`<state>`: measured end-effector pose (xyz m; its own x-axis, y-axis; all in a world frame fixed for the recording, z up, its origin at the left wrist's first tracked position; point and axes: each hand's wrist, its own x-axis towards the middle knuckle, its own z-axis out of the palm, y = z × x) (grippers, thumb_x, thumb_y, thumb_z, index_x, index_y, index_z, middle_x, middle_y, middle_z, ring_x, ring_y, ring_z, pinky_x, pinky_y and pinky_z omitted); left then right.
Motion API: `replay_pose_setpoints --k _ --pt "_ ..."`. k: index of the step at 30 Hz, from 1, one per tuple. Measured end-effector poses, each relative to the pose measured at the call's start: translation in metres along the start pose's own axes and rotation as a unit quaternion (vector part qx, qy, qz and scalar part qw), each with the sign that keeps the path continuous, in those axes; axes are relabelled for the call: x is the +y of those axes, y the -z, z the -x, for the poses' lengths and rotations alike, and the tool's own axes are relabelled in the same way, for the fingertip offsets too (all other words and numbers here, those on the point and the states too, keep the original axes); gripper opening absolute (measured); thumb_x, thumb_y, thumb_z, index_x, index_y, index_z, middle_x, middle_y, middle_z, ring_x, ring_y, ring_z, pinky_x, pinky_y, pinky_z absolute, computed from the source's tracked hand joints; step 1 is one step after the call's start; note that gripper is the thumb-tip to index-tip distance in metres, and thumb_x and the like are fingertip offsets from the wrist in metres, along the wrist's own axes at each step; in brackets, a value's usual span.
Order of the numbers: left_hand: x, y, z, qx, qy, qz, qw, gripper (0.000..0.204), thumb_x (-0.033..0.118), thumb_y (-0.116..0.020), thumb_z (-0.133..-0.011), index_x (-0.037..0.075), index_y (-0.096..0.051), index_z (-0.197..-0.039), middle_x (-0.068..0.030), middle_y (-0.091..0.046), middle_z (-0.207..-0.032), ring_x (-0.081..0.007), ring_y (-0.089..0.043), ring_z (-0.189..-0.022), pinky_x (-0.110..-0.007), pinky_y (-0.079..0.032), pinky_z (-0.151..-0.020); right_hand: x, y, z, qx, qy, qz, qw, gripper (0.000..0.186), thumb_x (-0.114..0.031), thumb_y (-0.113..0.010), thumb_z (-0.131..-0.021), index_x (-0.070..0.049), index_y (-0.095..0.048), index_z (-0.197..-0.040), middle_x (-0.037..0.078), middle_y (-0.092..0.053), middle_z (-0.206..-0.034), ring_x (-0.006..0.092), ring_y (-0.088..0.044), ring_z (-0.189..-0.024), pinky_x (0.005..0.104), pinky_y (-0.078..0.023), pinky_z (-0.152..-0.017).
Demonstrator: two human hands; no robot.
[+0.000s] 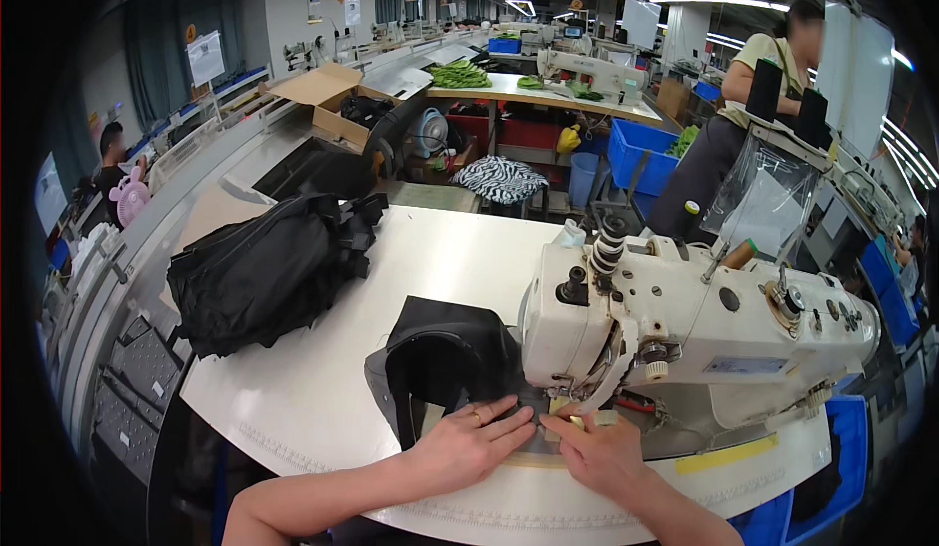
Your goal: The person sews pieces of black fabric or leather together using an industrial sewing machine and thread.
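Note:
A piece of black sheet material (455, 316), curved into an open loop, lies on the white sewing table, its near edge running toward the needle area of a white sewing machine (699, 316). My left hand (474, 438), with a ring on one finger, rests flat on this edge, fingers stretched toward the needle. Just right of it, my right hand (599, 450) has its index finger stretched to the material beside the presser foot. Its other fingers are partly bent, and I see nothing held in them. The machine head covers part of the stitching spot.
A stack of black pieces (274, 272) sits on the table's left. Behind are an open cardboard box (342, 106), a zebra-patterned stool (501, 179) and a blue bin (641, 155). Black thread cones (765, 87) stand above the machine. A person (763, 77) stands at the back right.

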<state>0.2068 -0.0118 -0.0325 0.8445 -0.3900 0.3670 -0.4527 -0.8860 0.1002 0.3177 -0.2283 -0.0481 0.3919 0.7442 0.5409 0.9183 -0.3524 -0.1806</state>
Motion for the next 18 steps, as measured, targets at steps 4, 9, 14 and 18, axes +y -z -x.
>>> replay_pose_setpoints --k 4,9,14,18 --pt "0.007 -0.003 0.0 0.026 0.004 0.031 0.999 0.046 0.008 -0.062 -0.076 -0.001 -0.062 -0.121 -0.0158 -0.061 -0.132 -0.0337 -0.058 -0.122 -0.041 -0.051 -0.097 0.0 0.001 -0.001 -0.012 0.0 -0.004 1.0 0.034 -0.013 -0.069 -0.072 -0.024 -0.075 -0.103 0.001 -0.056 -0.062 0.0233 -0.054 -0.056 0.035 -0.047 -0.051" --pt "0.01 -0.002 0.0 0.027 0.015 0.026 0.999 0.046 0.009 -0.061 -0.078 -0.002 -0.06 -0.123 -0.0185 -0.06 -0.132 -0.0329 -0.061 -0.118 -0.04 -0.052 -0.093 0.001 0.003 0.0 -0.024 0.012 0.011 1.0 0.037 -0.007 -0.065 -0.07 -0.02 -0.074 -0.105 -0.006 -0.068 -0.096 0.0125 -0.062 -0.062 0.0287 -0.05 -0.053" --pt "0.007 -0.003 0.002 0.012 0.021 -0.011 1.0 0.051 0.01 -0.066 -0.072 0.005 -0.063 -0.123 -0.011 -0.06 -0.136 -0.0266 -0.066 -0.105 -0.036 -0.053 -0.081 -0.002 0.008 0.0 -0.034 0.026 0.021 0.999 0.039 -0.007 -0.066 -0.071 -0.02 -0.073 -0.106 -0.008 -0.068 -0.099 0.0096 -0.06 -0.057 0.0259 -0.047 -0.047" --pt "0.006 -0.001 0.0 -0.008 0.014 -0.024 1.0 0.053 0.013 -0.065 -0.071 0.005 -0.063 -0.123 -0.0114 -0.059 -0.137 -0.026 -0.068 -0.101 -0.037 -0.053 -0.079 -0.005 0.012 -0.003 -0.055 0.036 0.057 0.996 0.043 -0.008 -0.066 -0.072 -0.021 -0.07 -0.113 -0.009 -0.067 -0.102 0.0092 -0.06 -0.055 0.0261 -0.047 -0.046"
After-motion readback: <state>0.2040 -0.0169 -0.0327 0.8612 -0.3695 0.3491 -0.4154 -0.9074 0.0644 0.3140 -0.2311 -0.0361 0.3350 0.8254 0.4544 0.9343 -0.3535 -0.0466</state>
